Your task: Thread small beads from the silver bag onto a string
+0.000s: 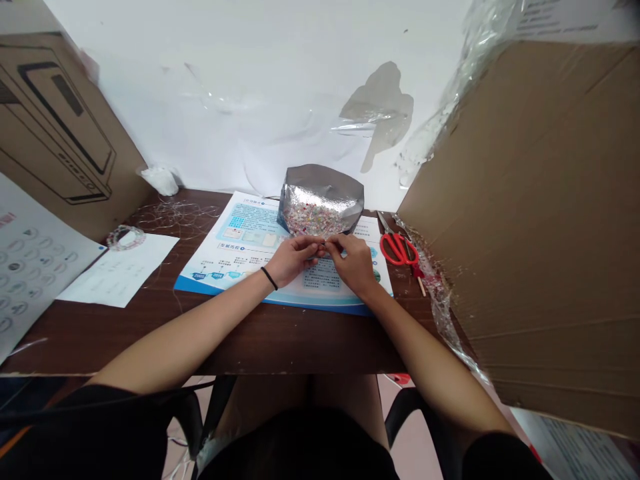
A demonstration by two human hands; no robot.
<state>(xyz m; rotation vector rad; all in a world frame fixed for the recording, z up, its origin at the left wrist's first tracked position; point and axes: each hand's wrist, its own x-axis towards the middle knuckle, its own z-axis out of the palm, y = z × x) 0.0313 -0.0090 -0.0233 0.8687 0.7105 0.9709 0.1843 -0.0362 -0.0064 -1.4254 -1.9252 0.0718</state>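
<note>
The left hand (295,260), with a black band (269,277) on its wrist, and the right hand (354,264) curl inward, their fingertips (321,245) pinched together on something too small to make out. Just beyond them, a silver foil pouch (320,189) stands open, tiny multicoloured pieces (313,219) inside. It rests on a blue-and-white printed leaflet (240,227) on a dark wooden table (90,340). Red-handled scissors (397,249) lie to the right. A large cardboard sheet (530,200) looms at right; a cardboard panel (65,127) leans far left against a white wall (225,87).
</note>
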